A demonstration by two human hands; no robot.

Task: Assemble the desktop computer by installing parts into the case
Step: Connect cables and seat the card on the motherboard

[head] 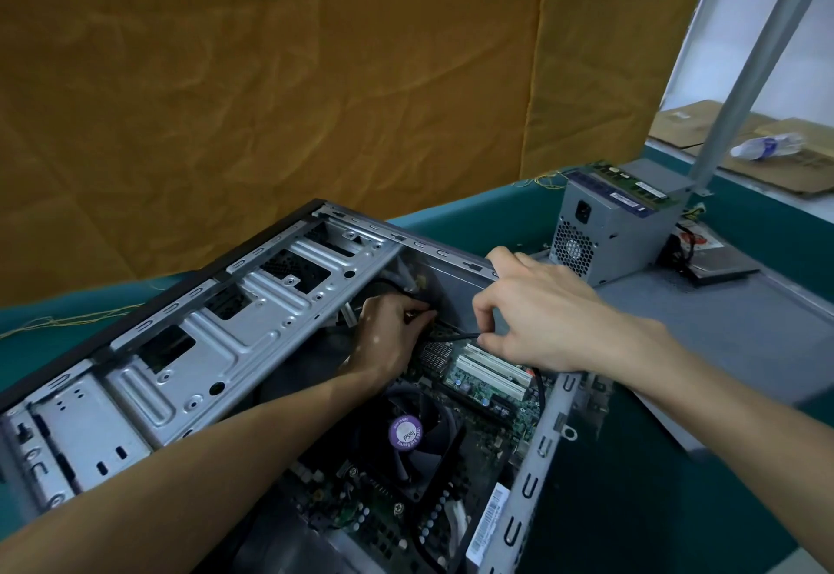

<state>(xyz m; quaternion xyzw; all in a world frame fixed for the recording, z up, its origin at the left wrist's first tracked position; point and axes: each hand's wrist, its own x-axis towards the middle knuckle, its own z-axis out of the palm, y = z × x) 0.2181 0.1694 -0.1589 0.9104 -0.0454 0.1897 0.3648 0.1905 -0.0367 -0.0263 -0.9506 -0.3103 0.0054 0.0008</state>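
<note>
Head view: the case lies open on the desk. Both hands work a black cable above the motherboard: left hand curled round one end, right hand pinching it. Seating its plug probably comes next. The power supply waits beyond the case; the drive cage crowds the left hand.

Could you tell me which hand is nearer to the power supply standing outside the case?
Right. The right hand is just below-left of the power supply; the left hand is farther left, inside the case.
</note>
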